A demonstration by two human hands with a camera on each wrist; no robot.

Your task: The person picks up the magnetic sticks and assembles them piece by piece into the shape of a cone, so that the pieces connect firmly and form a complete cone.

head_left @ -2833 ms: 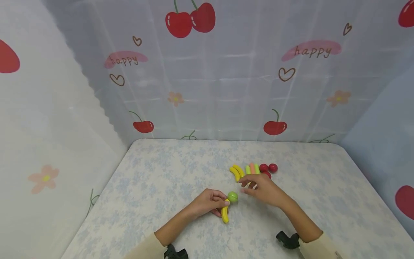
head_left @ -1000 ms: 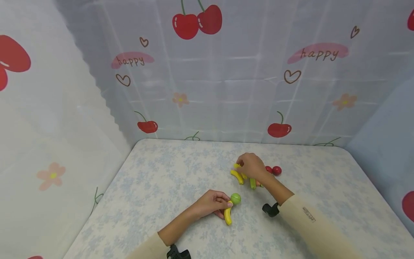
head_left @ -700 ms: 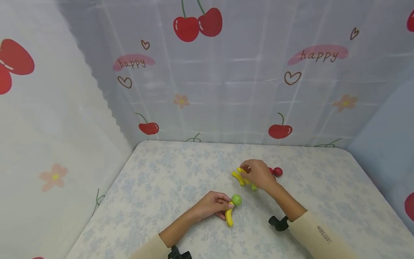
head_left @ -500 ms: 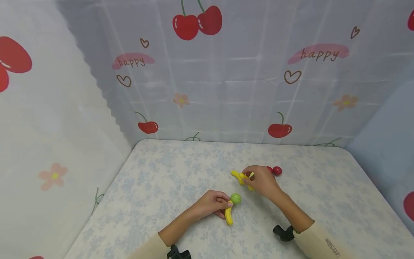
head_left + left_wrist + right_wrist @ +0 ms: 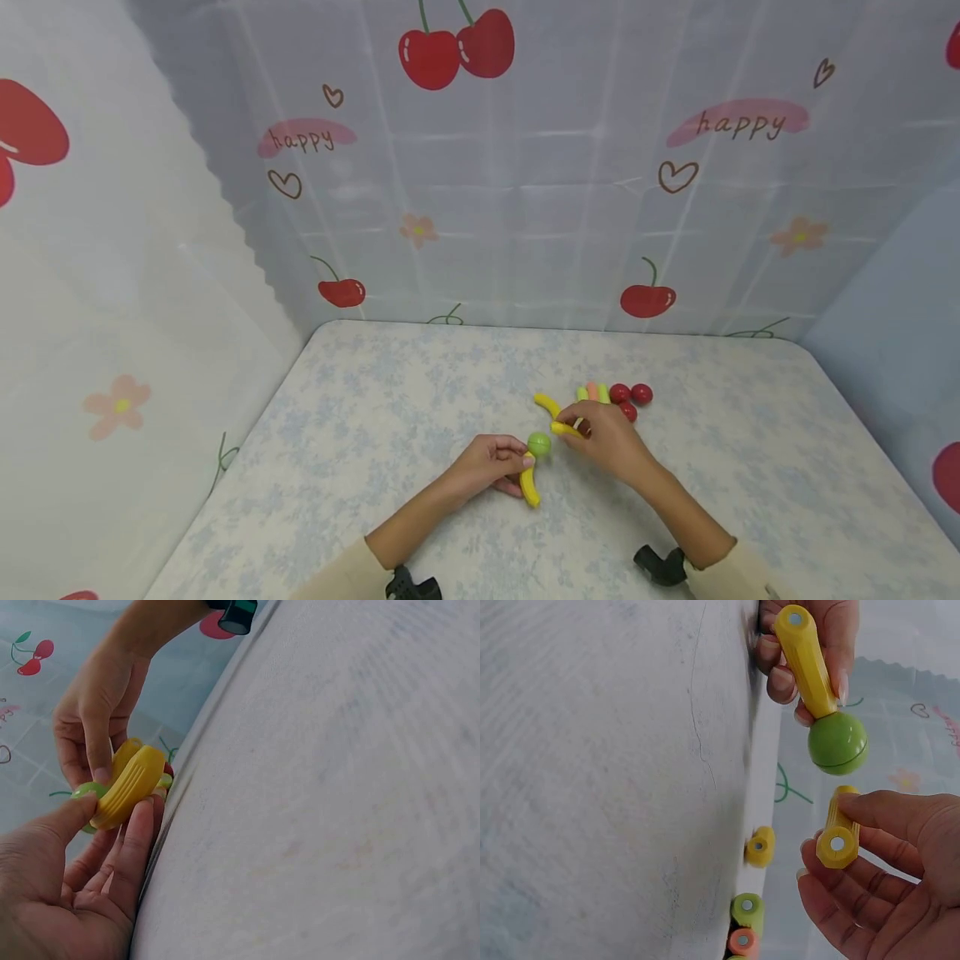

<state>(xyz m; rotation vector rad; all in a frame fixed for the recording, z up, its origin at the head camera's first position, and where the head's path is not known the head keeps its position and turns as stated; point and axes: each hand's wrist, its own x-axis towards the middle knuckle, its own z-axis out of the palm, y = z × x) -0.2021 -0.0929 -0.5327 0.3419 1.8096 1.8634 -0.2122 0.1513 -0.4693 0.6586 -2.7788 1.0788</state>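
My left hand (image 5: 483, 468) pinches a yellow curved magnetic rod (image 5: 529, 486) between thumb and fingers. At that rod's upper end sits a green ball (image 5: 838, 744), attached in line with it. A second yellow curved rod (image 5: 843, 817), with a round metal disc in its end, is pinched by my right hand (image 5: 607, 437). In the right wrist view this rod's far end stands just below the green ball, with a narrow gap between. A third yellow curved rod (image 5: 547, 404) lies on the table behind the right fingertips.
Beyond the right hand lie green sticks (image 5: 582, 392) with an orange stick (image 5: 592, 391) between them, partly hidden by the hand. Three red balls (image 5: 641, 394) rest to their right. A printed curtain (image 5: 525, 208) rises behind the patterned table (image 5: 390, 375).
My right hand reached to the yellow rods, picked one up and brought it back toward the green ball, turning it. My left hand keeps its hold, with the rod and ball shifted slightly upward.
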